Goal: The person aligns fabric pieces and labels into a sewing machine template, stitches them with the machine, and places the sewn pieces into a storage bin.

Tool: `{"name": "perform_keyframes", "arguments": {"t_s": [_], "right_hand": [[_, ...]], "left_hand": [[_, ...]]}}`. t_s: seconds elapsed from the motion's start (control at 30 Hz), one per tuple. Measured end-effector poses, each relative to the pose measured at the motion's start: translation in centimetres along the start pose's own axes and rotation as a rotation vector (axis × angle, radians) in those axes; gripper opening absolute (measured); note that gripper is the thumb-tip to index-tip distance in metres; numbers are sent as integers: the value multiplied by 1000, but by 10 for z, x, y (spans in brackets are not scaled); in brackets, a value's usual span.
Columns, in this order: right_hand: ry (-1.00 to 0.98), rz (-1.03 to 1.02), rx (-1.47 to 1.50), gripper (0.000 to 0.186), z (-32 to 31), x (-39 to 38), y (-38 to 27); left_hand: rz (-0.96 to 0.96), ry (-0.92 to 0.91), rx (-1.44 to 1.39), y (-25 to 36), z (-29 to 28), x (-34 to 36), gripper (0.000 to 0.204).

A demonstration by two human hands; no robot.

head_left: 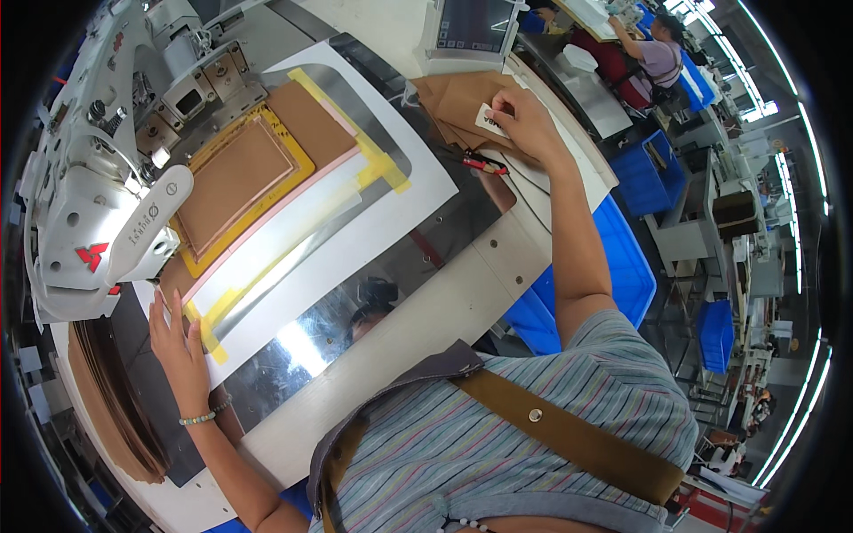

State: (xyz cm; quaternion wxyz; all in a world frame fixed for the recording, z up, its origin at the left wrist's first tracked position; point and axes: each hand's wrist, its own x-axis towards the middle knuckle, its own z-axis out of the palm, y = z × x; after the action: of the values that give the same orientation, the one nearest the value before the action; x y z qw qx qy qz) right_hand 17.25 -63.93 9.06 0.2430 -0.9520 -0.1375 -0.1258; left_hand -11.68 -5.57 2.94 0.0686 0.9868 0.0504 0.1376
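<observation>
My left hand [180, 351] lies with straight fingers at the near left corner of a brown panel [320, 129], beside the sewing machine head [80, 204]. A yellow frame [300, 149] sits on that panel under the machine. Beneath them is a white sheet [426, 188] with strips of yellow tape [384, 166]. At the far right of the table my right hand [531, 124] pinches a small white label [488, 122] with black print. It is over a fanned pile of brown pieces [451, 99]; whether the label touches them I cannot tell.
A red and black hand tool [484, 163] lies by the brown pieces. A screen [471, 27] stands behind. Brown sheets [115, 400] are stacked at the left. Right of the table are blue bins [629, 258] and, farther off, a seated person [659, 67].
</observation>
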Motion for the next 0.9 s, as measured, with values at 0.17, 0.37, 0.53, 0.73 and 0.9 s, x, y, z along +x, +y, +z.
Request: {"name": "perform_keyframes", "arguments": {"t_s": [0.17, 0.37, 0.53, 0.73, 0.9], "right_hand": [[-93, -187, 336, 20, 4, 45, -68], [-269, -683, 340, 19, 106, 91, -191], [-186, -867, 334, 16, 192, 91, -272], [-125, -923, 167, 18, 228, 73, -288], [-109, -964, 117, 19, 227, 75, -288]], "left_hand": [[-11, -27, -5, 2, 0, 0, 55], [14, 39, -41, 7, -3, 1, 59], [8, 35, -66, 5, -12, 3, 54], [62, -37, -66, -3, -16, 30, 49], [140, -19, -101, -10, 4, 64, 45]]}}
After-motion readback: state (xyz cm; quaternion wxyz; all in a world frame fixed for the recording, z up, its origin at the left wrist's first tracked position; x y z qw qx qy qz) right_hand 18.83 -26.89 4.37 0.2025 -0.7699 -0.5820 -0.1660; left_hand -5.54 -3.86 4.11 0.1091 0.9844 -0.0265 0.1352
